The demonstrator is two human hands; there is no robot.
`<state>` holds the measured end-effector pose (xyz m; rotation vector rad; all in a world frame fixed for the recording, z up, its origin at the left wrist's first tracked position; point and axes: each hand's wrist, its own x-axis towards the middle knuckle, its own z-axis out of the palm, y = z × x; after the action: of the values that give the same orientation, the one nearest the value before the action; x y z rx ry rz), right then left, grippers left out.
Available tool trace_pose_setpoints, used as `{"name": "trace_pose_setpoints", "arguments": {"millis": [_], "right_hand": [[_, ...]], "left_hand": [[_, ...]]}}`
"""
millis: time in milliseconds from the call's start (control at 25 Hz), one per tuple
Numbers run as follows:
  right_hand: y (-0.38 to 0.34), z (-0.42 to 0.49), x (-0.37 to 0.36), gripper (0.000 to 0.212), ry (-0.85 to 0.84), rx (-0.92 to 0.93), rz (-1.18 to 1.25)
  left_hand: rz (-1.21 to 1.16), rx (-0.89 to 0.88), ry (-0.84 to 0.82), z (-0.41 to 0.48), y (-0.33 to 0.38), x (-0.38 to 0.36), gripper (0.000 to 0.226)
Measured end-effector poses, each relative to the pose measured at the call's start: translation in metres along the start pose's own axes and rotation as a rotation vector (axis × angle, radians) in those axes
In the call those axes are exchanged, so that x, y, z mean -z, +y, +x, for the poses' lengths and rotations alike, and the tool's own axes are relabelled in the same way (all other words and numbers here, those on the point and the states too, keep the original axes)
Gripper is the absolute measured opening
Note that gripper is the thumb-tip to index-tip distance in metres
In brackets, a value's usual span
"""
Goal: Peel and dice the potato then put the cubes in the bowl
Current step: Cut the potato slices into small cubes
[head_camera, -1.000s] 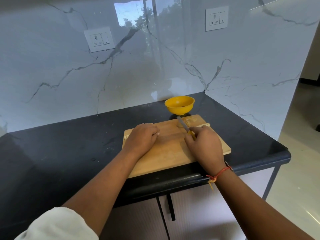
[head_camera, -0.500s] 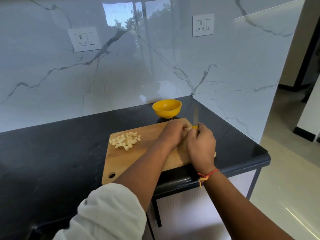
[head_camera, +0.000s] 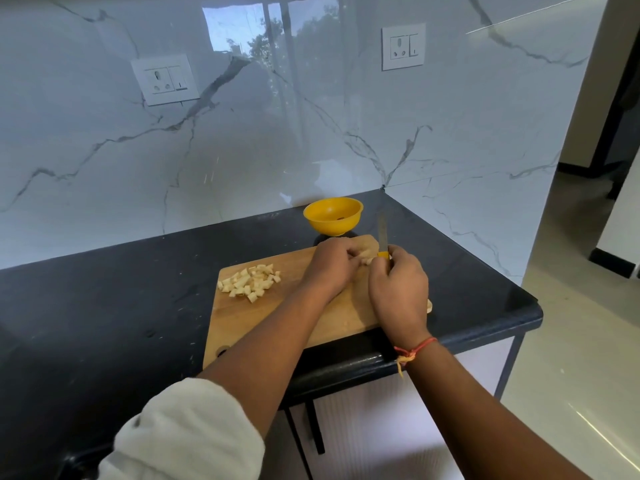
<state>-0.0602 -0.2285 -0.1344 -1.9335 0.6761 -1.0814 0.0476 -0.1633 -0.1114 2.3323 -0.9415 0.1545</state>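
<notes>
Now the board (head_camera: 277, 323) lies on the black table (head_camera: 104, 306), its near edge close to the table's front edge. A heap of potato cubes (head_camera: 249, 284) sits on the board's left side. At the far right corner, the left hand (head_camera: 329, 268) curls its grip round a potato piece (head_camera: 367, 252). The right hand (head_camera: 398, 289) wraps its grip round the knife (head_camera: 382, 233), blade pointing away. The yellow bowl (head_camera: 332, 216) stands just past the board's far edge. The table runs wide to the left.

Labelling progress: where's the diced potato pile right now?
Head view: the diced potato pile lies on the left part of the cutting board, just left of the left hand, short of the yellow bowl behind the board.
</notes>
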Motion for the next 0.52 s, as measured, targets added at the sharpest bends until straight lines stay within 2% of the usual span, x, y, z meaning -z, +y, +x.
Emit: {"name": "trace_pose_setpoints", "arguments": {"millis": [200,360,520], "right_hand": [[-0.004,-0.004,-0.001,0.017,-0.102,0.153,-0.141],[-0.008,-0.009,-0.004,0.037,-0.201,0.263,-0.246],[-0.012,-0.014,-0.003,0.036,-0.289,0.312,-0.317]], "left_hand": [[0.128,0.087,0.131,-0.025,-0.045,0.021,0.013],[0.188,0.063,0.183,-0.041,-0.060,0.025,0.022],[0.122,0.074,0.215,-0.046,-0.053,0.027,0.015]]}}
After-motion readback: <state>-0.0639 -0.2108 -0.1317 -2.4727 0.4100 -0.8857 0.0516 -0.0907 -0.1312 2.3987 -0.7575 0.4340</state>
